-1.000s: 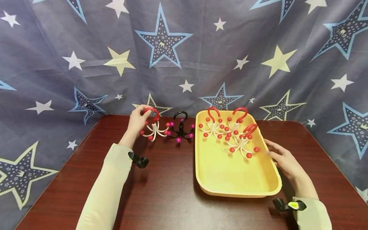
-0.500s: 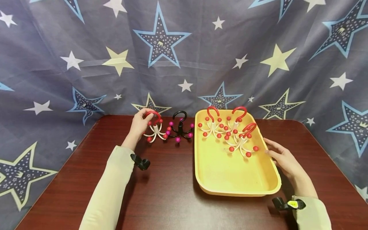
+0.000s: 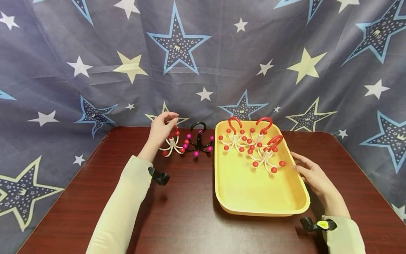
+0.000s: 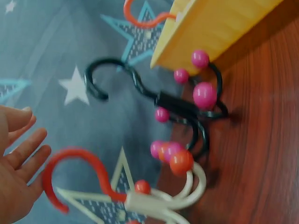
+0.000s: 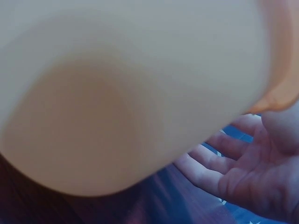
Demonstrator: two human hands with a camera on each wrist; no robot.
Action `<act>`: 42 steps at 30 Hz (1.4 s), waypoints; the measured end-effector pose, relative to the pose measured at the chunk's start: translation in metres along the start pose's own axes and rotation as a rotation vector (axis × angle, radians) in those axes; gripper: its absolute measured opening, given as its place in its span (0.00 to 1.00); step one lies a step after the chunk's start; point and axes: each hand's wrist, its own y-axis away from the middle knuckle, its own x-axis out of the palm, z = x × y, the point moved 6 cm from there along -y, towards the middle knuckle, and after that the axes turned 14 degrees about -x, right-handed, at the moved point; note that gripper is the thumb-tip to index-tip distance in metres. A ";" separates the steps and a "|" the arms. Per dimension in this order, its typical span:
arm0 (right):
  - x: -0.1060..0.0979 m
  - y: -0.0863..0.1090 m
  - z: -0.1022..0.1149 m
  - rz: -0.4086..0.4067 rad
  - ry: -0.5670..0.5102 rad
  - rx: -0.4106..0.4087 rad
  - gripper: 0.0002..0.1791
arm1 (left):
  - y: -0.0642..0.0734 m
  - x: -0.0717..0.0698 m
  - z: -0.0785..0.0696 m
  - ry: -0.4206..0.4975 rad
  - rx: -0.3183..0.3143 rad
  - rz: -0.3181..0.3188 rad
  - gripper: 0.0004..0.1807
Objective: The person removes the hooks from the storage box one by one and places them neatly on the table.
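My left hand (image 3: 160, 131) is over a white multi-arm hook hanger (image 3: 172, 144) with a red hook and red balls, which stands on the table. In the left wrist view the relaxed fingers (image 4: 29, 154) are beside the red hook, not wrapped round it. Close to its right stands a black hook hanger (image 3: 199, 141) with pink balls; some of their balls meet. My right hand (image 3: 318, 180) has its loosely extended fingers against the right outer wall of a yellow tray (image 3: 253, 201). The tray's side fills most of the right wrist view.
Inside the tray's far half stand three white hangers with red hooks, one at the left (image 3: 235, 143), one behind (image 3: 261, 135) and one nearer (image 3: 266, 158). A grey star-patterned curtain (image 3: 206, 70) hangs behind the dark red-brown table (image 3: 177, 211).
The white hanger was set upright beside the black one and turned slightly. My left hand has let go of its red hook and lifted a little up and right. The right hand keeps its place.
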 end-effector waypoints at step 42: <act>0.000 0.000 0.000 -0.005 -0.013 0.019 0.34 | 0.080 0.215 -0.131 -0.129 0.191 0.516 0.19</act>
